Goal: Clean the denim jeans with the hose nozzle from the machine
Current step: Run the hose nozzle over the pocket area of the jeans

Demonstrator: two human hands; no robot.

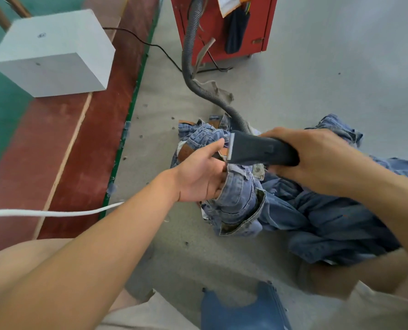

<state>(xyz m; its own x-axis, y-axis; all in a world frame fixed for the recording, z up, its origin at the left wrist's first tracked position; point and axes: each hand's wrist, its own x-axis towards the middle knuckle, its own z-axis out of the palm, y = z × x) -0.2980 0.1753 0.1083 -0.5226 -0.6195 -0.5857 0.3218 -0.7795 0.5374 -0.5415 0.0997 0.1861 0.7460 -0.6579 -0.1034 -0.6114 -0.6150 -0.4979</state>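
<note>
Blue denim jeans (pixel 241 201) lie bunched on the grey floor between my arms. My left hand (pixel 198 177) grips the jeans near the waistband, where a brown leather patch shows. My right hand (pixel 312 156) grips the black hose nozzle (pixel 253 148), whose flat mouth points left against the denim by my left fingers. A grey ribbed hose (pixel 193 75) runs from the nozzle up to the red machine (pixel 222 27) at the top.
More denim (pixel 336 222) is piled to the right under my right forearm. A white box (pixel 53 53) stands on a red-brown board at the left. A black cable (pixel 160 47) and a white cord (pixel 55 213) cross the floor. A blue stool (pixel 243 310) is below.
</note>
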